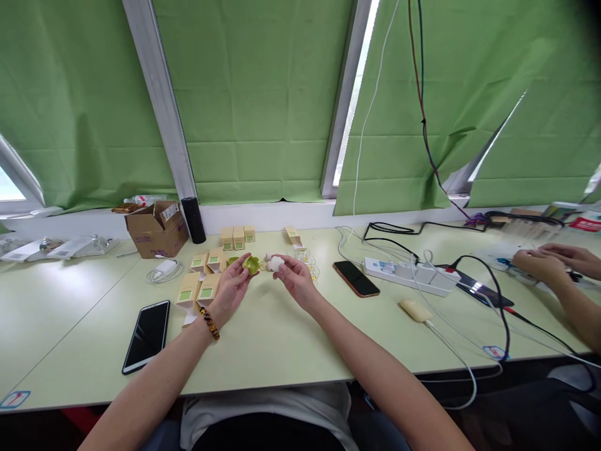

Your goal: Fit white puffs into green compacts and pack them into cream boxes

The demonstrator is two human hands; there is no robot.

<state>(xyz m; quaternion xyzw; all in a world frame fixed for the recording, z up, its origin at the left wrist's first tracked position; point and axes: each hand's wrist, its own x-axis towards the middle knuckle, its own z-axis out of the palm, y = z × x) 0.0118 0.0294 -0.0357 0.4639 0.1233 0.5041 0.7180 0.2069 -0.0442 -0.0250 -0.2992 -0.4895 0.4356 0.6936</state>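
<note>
My left hand (235, 280), with a beaded bracelet (210, 323) at the wrist, grips a small green cup-shaped piece (251, 265) between thumb and fingers. Close by on the right, my right hand (297, 277) pinches a small white rounded piece (275, 263); its exact kind is unclear. The two pieces are held apart, just above the table (277, 338). Around my left hand stand several small tan boxes (188, 288) with green labels. Beyond my right hand lie small clear pieces with yellow parts (307, 257).
A black-screened phone (147, 336) lies left, another phone (355, 279) right. Further right are a white power strip (408, 275), cables and a cream-coloured adapter (416, 310). A cardboard box (157, 228) and black cylinder (193, 220) stand at the back. Another person's hands (547, 263) work far right.
</note>
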